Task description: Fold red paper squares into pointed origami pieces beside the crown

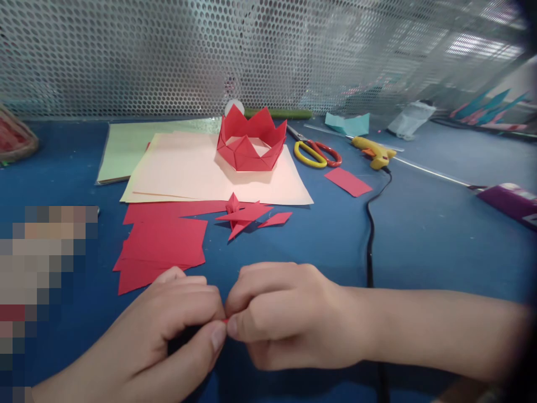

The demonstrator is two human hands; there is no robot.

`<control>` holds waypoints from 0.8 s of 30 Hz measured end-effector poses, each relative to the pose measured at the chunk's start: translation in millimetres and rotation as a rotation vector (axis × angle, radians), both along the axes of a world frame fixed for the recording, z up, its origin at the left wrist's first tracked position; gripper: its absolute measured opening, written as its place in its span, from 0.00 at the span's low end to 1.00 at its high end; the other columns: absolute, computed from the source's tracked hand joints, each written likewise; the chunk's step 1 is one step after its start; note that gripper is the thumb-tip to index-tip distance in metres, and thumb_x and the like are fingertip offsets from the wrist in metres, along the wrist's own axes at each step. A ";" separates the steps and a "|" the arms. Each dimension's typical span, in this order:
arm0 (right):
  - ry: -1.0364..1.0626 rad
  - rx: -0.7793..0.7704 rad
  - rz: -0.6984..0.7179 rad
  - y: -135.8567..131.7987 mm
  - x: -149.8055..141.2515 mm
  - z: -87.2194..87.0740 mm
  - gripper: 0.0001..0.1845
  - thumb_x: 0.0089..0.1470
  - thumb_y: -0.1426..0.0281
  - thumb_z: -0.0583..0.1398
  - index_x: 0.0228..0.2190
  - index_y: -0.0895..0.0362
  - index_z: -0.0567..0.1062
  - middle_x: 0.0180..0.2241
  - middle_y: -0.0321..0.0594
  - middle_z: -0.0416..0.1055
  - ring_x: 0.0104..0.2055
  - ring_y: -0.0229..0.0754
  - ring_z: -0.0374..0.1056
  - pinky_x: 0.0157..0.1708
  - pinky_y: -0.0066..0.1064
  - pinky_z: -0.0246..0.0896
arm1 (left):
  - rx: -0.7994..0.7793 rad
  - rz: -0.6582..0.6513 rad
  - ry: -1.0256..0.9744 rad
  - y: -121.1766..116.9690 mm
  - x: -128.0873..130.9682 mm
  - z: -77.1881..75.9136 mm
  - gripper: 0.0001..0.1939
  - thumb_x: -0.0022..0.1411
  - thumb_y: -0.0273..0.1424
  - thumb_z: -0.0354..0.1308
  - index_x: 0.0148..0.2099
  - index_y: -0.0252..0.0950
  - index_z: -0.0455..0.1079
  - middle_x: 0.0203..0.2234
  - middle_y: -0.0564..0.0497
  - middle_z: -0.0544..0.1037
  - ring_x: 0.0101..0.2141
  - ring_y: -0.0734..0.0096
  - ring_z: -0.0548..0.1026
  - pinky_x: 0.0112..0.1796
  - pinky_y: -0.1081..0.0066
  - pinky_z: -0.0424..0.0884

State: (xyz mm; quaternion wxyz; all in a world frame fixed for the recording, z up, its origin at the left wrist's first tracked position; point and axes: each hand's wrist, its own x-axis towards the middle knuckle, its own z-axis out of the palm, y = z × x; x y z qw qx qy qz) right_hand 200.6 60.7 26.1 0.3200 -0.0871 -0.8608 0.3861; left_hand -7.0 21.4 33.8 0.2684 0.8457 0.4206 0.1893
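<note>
My left hand [180, 330] and my right hand [289, 316] meet at the front of the blue table, fingertips pinched together. Between them a small bit of red paper [227, 321] shows; the fingers hide the rest of it. Just beyond my left hand lie several red paper sheets [168, 240], overlapping. Farther off, in front of both hands, is a small group of folded red paper pieces [245, 215] with pointed ends. A folded red paper ring with pointed tips [251, 151] stands upright on a stack of cream paper [180, 168].
Scissors [316, 151] with yellow and red handles lie right of the paper stack. Near them are a red paper rectangle [348, 182] and a yellow glue gun [373, 151], whose black cord [370, 235] runs toward me under my right forearm. A perforated metal panel [168, 56] borders the back.
</note>
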 end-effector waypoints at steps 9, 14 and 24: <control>-0.048 -0.638 -0.086 0.5 -7.3 15.0 0.05 0.52 0.76 0.62 0.29 0.59 0.69 0.27 0.32 0.68 0.27 0.28 0.63 0.29 0.16 0.62 | -0.043 0.141 0.025 -5.8 6.2 4.2 0.17 0.65 0.36 0.39 0.23 0.38 0.55 0.18 0.62 0.63 0.23 0.83 0.65 0.33 0.79 0.63; -0.190 -0.642 -0.172 -0.4 -6.9 20.7 0.05 0.53 0.75 0.61 0.27 0.60 0.70 0.24 0.30 0.67 0.25 0.27 0.61 0.26 0.16 0.59 | 0.011 0.167 0.021 -4.7 6.6 5.1 0.19 0.67 0.36 0.38 0.23 0.38 0.53 0.17 0.61 0.60 0.20 0.82 0.61 0.25 0.80 0.59; -0.197 -1.047 -0.063 7.0 -6.2 23.5 0.10 0.50 0.71 0.68 0.28 0.60 0.72 0.28 0.34 0.72 0.28 0.29 0.67 0.30 0.19 0.65 | -0.031 0.197 0.011 -7.9 8.9 6.1 0.19 0.66 0.35 0.38 0.24 0.39 0.59 0.17 0.62 0.62 0.21 0.82 0.62 0.28 0.78 0.60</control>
